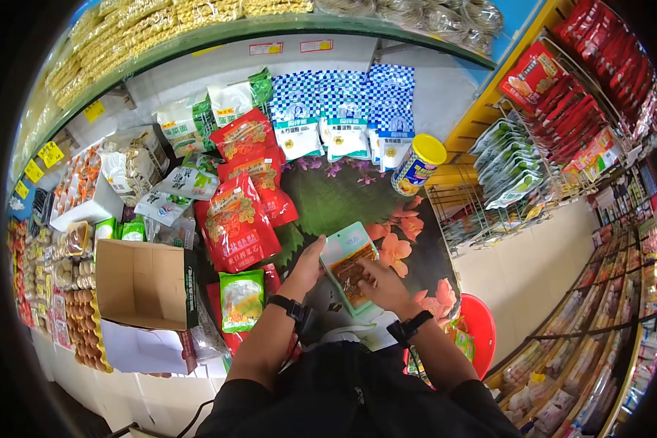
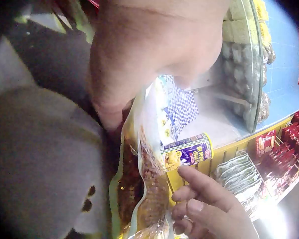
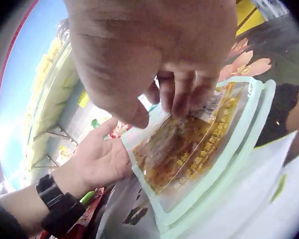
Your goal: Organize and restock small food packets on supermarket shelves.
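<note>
Overlapping green-edged food pouches [image 1: 348, 271] by floral table's [image 1: 336, 197] near edge, long axis running away from person; right hand [image 1: 388, 290] over right half, fingers loosely spread; left hand [image 1: 305, 271] at left edge, grip can't tell.

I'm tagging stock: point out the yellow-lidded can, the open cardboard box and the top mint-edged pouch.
Yellow-lidded can [image 1: 414, 172], head view: printed side.
Open cardboard box [image 1: 142, 281], head view: bare inside.
Top mint-edged pouch [image 3: 189, 149], right wrist view: printed front.

Pale green is bordering a packet [image 1: 345, 273]; blue-and-white checks are patterning bags [image 1: 343, 106] along the counter's [image 1: 328, 201] far edge; red is colouring left-edge pouches [image 1: 233, 228].
</note>
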Demonstrator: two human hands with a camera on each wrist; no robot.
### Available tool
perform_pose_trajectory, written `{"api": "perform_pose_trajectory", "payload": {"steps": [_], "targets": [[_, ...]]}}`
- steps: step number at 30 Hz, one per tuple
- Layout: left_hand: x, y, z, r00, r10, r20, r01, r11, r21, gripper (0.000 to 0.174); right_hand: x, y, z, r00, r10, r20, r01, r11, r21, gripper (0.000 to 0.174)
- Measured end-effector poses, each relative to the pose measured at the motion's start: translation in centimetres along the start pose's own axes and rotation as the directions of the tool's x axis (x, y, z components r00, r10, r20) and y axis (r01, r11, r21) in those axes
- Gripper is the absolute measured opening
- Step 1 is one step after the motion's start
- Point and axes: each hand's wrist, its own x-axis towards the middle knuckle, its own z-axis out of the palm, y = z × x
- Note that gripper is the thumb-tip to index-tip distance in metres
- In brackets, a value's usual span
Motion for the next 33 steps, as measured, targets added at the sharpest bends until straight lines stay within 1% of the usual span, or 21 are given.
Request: {"api": "perform_pose_trajectory", "payload": {"steps": [2, 3, 6, 8, 9, 11, 12, 14, 15, 18, 19, 20, 21, 23, 26, 27, 28, 29, 30, 32, 33], "targets": [[-0.9, 0.8, 1.2, 0.998, 0.006, -0.068, 0.0, 0.996, 0.084, 0.039, 0.0, 0.6, -0.6, 0.97, -0.018, -0.242, -0.005, 0.996, -0.093, 0.073], [-0.8, 0.5, 1.2, 0.999, 0.051, -0.009, -0.05, 0.991, 0.127, 0.04, 0.0, 1.3, -0.5, 0.944, -0.05, -0.327, -0.042, 0.963, -0.267, 0.076], [-0.1, -0.3, 0.5, 0.979, 0.163, 0.119, -0.19, 0.941, 0.281, 0.045, -0.1, 2.6, 0.4, 0.944, 0.059, -0.324, -0.184, 0.911, -0.369, 0.086], [0.8, -0.8, -0.3, 0.967, 0.216, 0.132, -0.252, 0.864, 0.437, 0.048, 0.3, 2.9, 0.0, 0.953, 0.121, -0.277, -0.185, 0.959, -0.216, 0.087], [0.5, -0.7, -0.1, 0.958, 0.245, 0.147, -0.285, 0.861, 0.421, 0.046, 0.6, 2.4, -0.4, 0.956, 0.15, -0.251, -0.188, 0.973, -0.135, 0.087], [0.2, -0.3, 0.5, 0.936, 0.302, 0.183, -0.351, 0.85, 0.392, 0.044, 0.7, 1.3, -1.5, 0.965, 0.225, -0.133, -0.202, 0.965, 0.169, 0.078], [-0.1, 0.2, 1.0, 0.923, 0.31, 0.227, -0.373, 0.862, 0.344, 0.042, 0.7, 0.9, -2.1, 0.967, 0.247, -0.068, -0.214, 0.924, 0.316, 0.074], [-0.8, 1.2, 1.9, 0.892, 0.33, 0.309, -0.409, 0.88, 0.241, 0.038, 0.7, 2.6, -2.5, 0.975, 0.208, 0.076, -0.219, 0.855, 0.47, 0.065], [-1.0, 1.8, 2.5, 0.897, 0.311, 0.315, -0.393, 0.886, 0.246, 0.036, 0.7, 3.1, -2.6, 0.973, 0.18, 0.146, -0.231, 0.809, 0.54, 0.061], [-1.2, 3.5, 4.2, 0.909, 0.279, 0.308, -0.37, 0.882, 0.292, 0.034, 0.0, 0.4, -3.5, 0.97, 0.179, 0.164, -0.241, 0.791, 0.563, 0.045], [-1.2, 4.1, 4.6, 0.913, 0.287, 0.291, -0.377, 0.866, 0.328, 0.035, -0.1, -0.2, -3.3, 0.984, 0.139, 0.108, -0.175, 0.815, 0.553, 0.046], [-1.1, 4.3, 5.0, 0.914, 0.298, 0.274, -0.385, 0.848, 0.364, 0.037, 0.0, -0.7, -3.0, 0.994, 0.095, 0.051, -0.108, 0.836, 0.539, 0.046], [-0.6, 4.1, 5.3, 0.888, 0.39, 0.244, -0.457, 0.808, 0.372, 0.04, 0.1, -1.1, -2.9, 0.999, 0.049, -0.005, -0.039, 0.853, 0.52, 0.047], [0.3, 3.1, 5.5, 0.806, 0.564, 0.182, -0.585, 0.708, 0.395, 0.047, 0.3, -1.6, -3.1, 0.99, 0.009, -0.143, 0.025, 0.972, 0.233, 0.049], [-0.8, 3.2, 6.0, 0.818, 0.576, 0.003, -0.506, 0.716, 0.48, 0.052, 0.9, -4.0, -3.4, 0.945, -0.05, -0.324, 0.004, 0.99, -0.139, 0.051], [-1.5, 3.1, 6.2, 0.874, 0.481, 0.066, -0.48, 0.836, 0.267, 0.057, 1.2, -4.7, -3.2, 0.919, -0.091, -0.383, 0.004, 0.975, -0.222, 0.051], [-2.2, 3.0, 6.4, 0.898, 0.401, 0.183, -0.435, 0.874, 0.217, 0.06, 1.5, -5.1, -2.9, 0.89, -0.135, -0.436, -0.003, 0.953, -0.302, 0.05], [-3.0, 2.9, 6.7, 0.9, 0.318, 0.299, -0.379, 0.909, 0.174, 0.063, 1.9, -4.8, -2.4, 0.901, -0.169, -0.4, 0.002, 0.922, -0.387, 0.059], [-3.6, 2.5, 6.9, 0.88, 0.233, 0.413, -0.314, 0.939, 0.139, 0.067, 2.2, -4.5, -1.6, 0.908, -0.19, -0.374, 0.043, 0.928, -0.369, 0.064], [-2.0, 0.1, 6.1, 0.833, 0.357, 0.424, -0.522, 0.762, 0.384, 0.075, 3.0, -3.5, 0.4, 0.915, -0.241, -0.323, 0.127, 0.933, -0.337, 0.074], [-2.4, 0.2, 6.3, 0.883, 0.342, 0.323, -0.467, 0.717, 0.517, 0.061, 3.1, -2.5, 1.7, 0.9, -0.299, -0.318, 0.183, 0.92, -0.346, 0.085]]}}
